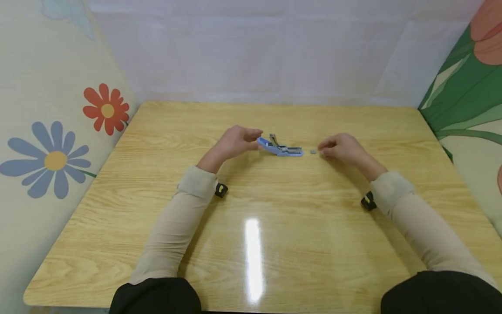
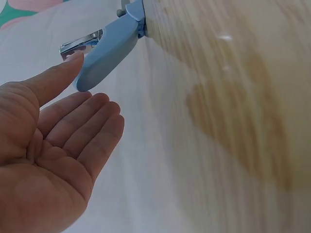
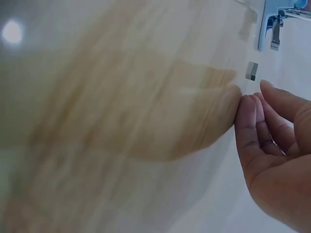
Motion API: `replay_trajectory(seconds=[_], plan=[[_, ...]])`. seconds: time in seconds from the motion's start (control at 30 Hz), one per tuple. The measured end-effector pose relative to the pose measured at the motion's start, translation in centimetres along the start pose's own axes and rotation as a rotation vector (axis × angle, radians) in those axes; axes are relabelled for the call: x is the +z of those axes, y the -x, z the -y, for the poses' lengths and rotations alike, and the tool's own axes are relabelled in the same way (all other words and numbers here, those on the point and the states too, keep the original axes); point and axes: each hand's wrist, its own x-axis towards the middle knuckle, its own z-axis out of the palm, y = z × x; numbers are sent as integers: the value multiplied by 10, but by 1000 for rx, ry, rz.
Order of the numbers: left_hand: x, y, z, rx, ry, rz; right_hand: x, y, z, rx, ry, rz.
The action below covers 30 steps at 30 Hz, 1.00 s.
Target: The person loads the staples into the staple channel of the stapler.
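A light blue stapler (image 1: 280, 152) lies spread open in the head view, its base flat and its cover tilted up at the left. A metal part stands up from its middle. My left hand (image 1: 237, 141) is beside the raised cover; in the left wrist view the thumb overlaps the end of the stapler (image 2: 108, 56) and the fingers are extended below it. Right of the base is a small strip of staples (image 1: 313, 151) on the table. Close to that strip (image 3: 251, 71), my right hand (image 1: 342, 147) has loosely bent fingers, with nothing seen between them.
The wooden table (image 1: 298, 244) reaches back to a white cloth backdrop (image 1: 251, 52). Painted flower walls border it on the left and right. A bright light reflection (image 1: 253, 261) shows on the near part of the tabletop.
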Motion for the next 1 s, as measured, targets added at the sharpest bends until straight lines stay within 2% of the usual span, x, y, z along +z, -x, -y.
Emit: replay_trajectory(seconds=[0.2,0.33,0.5,1.0], plan=[[2,-4,-1,-22,-7,-4,3,-4,0,-37,84,-58],[3,-7,-2,-19,-23,-11,4,-6,-1,-29,84,-86],[6,-9,-2,-21,-27,-11,7,-7,-2,-51,73,-88],[7,-9,0,-37,-27,5,13,-11,2,-90,159,-99]])
